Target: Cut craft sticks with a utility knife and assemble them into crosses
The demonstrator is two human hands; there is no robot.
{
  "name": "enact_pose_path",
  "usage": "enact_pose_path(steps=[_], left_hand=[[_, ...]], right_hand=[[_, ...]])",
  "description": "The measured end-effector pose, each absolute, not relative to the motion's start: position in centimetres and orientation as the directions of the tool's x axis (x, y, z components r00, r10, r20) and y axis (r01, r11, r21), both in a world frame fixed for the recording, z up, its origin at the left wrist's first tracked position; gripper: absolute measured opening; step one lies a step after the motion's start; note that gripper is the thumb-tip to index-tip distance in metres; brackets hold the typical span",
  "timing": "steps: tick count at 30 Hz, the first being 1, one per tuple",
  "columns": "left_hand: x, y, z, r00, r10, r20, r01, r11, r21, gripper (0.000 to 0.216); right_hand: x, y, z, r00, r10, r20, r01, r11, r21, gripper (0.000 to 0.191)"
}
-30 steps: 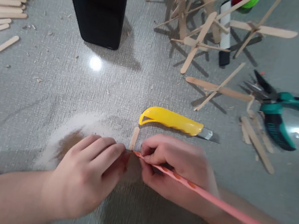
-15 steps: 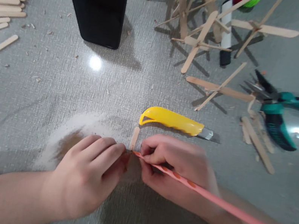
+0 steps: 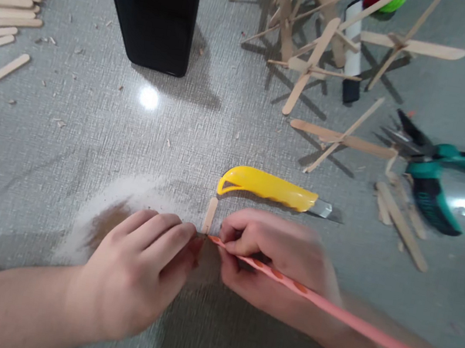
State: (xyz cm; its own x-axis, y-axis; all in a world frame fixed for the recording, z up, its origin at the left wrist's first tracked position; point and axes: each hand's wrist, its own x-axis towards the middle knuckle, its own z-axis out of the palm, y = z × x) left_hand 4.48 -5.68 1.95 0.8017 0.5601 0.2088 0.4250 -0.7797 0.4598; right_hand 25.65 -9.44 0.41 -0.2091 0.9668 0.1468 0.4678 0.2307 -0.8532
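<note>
My right hand [image 3: 271,263] is closed around a pink pencil [image 3: 273,273] with orange spots, its tip against a wooden craft stick [image 3: 210,215]. The stick lies on the table, its rounded end pointing away from me and small dark marks near the pencil tip. My left hand [image 3: 138,271] is closed at the stick's near part, thumb and fingers bent together; it hides much of what it pinches. Just beyond both hands rests a yellow utility knife [image 3: 268,186], a little blade showing at its right end.
A black phone [image 3: 161,13] stands at the back. Joined craft-stick crosses [image 3: 305,70] and a white marker [image 3: 352,57] are at back right, pliers [image 3: 431,160] and wood offcuts [image 3: 402,226] at right. Loose craft sticks [image 3: 9,3] are stacked at left. Pale dust [image 3: 98,199] surrounds my left hand.
The whole view has shifted very slightly. Both hands, the pencil and the craft stick keep almost the same positions.
</note>
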Motion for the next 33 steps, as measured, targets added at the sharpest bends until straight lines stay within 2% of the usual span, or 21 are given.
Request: enact_pose_path(steps=[6, 18, 22, 25, 28, 33], left_hand=[[4.4, -5.8, 1.9, 0.806, 0.552, 0.216, 0.420, -0.789, 0.447, 0.009], [4.3, -5.7, 1.9, 0.816, 0.542, 0.201, 0.417, -0.793, 0.444, 0.008], [4.2, -5.6, 1.8, 0.808, 0.551, 0.208, 0.420, -0.787, 0.452, 0.006], [4.2, -5.5, 1.7, 0.810, 0.541, 0.227, 0.410, -0.798, 0.442, 0.005], [4.1, -5.4, 1.6, 0.820, 0.521, 0.235, 0.396, -0.814, 0.425, 0.004], [4.1, -5.4, 1.6, 0.844, 0.475, 0.249, 0.360, -0.846, 0.392, 0.008]], right_hand=[[25.7, -9.4, 0.5, -0.171, 0.971, 0.168, 0.438, 0.228, -0.869, 0.022], [25.7, -9.5, 0.4, -0.210, 0.967, 0.143, 0.461, 0.227, -0.858, 0.022], [26.0, -9.6, 0.5, -0.179, 0.959, 0.222, 0.454, 0.280, -0.846, 0.020], [26.5, -9.9, 0.5, -0.188, 0.937, 0.295, 0.544, 0.349, -0.763, 0.023], [26.8, -10.3, 0.4, -0.291, 0.895, 0.337, 0.639, 0.444, -0.628, 0.032], [26.5, -10.5, 0.0, -0.411, 0.862, 0.297, 0.745, 0.506, -0.434, 0.033]])
